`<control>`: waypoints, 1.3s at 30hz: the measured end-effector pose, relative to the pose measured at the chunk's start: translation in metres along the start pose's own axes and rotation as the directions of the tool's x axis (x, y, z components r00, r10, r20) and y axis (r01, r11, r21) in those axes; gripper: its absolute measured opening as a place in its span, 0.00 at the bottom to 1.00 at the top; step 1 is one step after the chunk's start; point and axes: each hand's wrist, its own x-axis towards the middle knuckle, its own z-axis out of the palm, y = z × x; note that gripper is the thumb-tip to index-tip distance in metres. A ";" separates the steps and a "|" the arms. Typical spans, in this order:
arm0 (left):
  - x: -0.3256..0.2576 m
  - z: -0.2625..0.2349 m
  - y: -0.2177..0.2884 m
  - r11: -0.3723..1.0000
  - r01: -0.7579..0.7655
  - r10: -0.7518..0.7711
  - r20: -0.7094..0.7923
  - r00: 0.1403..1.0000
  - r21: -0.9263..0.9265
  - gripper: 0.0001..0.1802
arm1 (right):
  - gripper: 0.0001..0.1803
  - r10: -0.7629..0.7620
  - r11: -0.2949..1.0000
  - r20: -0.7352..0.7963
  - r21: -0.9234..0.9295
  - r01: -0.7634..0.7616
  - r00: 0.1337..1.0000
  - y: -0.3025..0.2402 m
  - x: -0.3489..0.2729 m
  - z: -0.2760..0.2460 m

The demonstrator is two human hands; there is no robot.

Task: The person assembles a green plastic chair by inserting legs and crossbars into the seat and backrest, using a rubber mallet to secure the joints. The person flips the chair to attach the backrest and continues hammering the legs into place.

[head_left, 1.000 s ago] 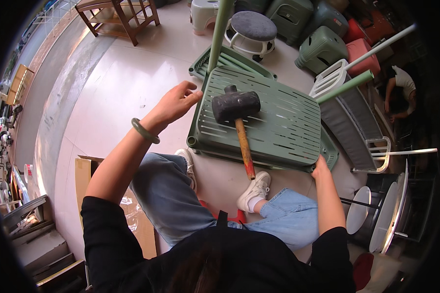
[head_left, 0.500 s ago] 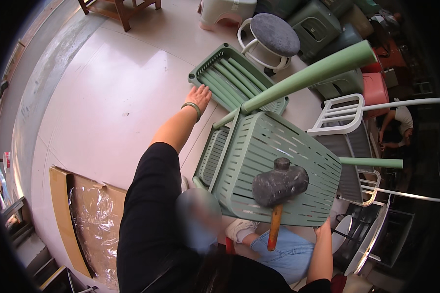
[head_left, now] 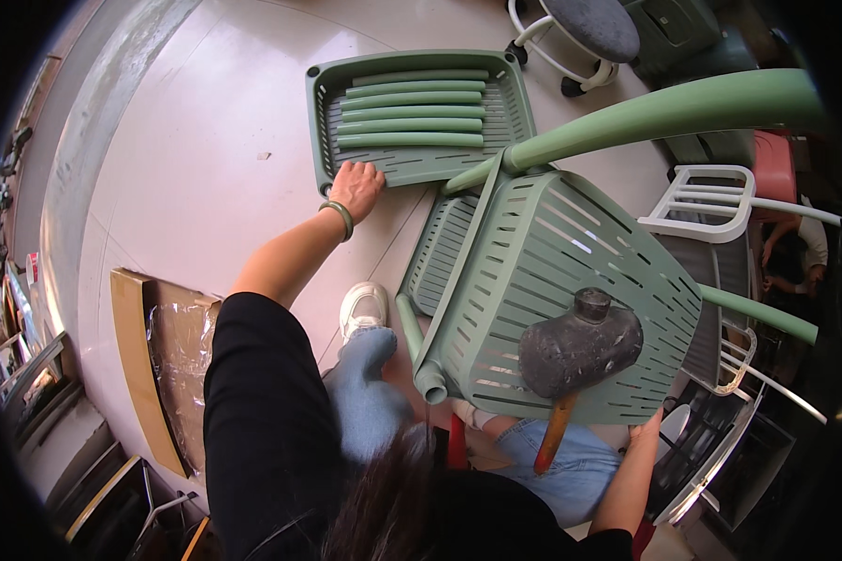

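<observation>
My left hand, with a green bangle at the wrist, is closed over the near left rim of a green slotted plastic shelf tray. Several short green tubes lie side by side in that tray. Across my lap rests a tilted green rack section, its slotted shelves joined to long green poles. A black rubber mallet with a wooden handle lies on its larger shelf. My right hand grips the near right edge of the rack section; its fingers are partly hidden beneath.
Flattened cardboard with clear film lies at the left. A round grey stool on white legs with casters stands at the far right. White-framed metal racks stand right of the poles. Another person's pale sleeve shows at the right edge.
My left hand has come from beside the tray's corner to holding its near rim. The tray has turned and moved left, nearer me. The mallet still lies on the rack section.
</observation>
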 end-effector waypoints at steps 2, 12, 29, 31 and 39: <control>-0.037 -0.001 0.005 0.997 0.010 -0.005 0.051 0.999 -0.082 0.10 | 0.17 -0.002 1.000 0.003 -0.013 0.002 1.000 -0.001 0.003 -0.001; -0.045 0.030 -0.025 0.815 0.542 -0.543 0.054 0.838 -0.206 0.19 | 0.17 -0.025 0.997 -0.017 -0.068 0.024 1.000 -0.010 0.007 0.008; -0.098 -0.164 -0.009 0.064 0.039 -0.596 -0.007 0.803 -0.997 0.21 | 0.09 -0.921 0.217 0.231 -0.370 0.903 0.315 0.009 -0.196 0.138; -0.112 -0.235 0.004 -0.137 -0.218 -0.464 -0.132 0.876 -0.966 0.22 | 0.18 -0.716 0.110 0.620 -0.354 0.929 0.321 0.019 -0.237 0.176; -0.178 -0.372 0.088 -0.099 -0.238 -0.039 -0.235 0.971 -0.966 0.22 | 0.27 -0.587 0.073 0.681 -0.495 0.866 0.438 0.027 -0.225 0.213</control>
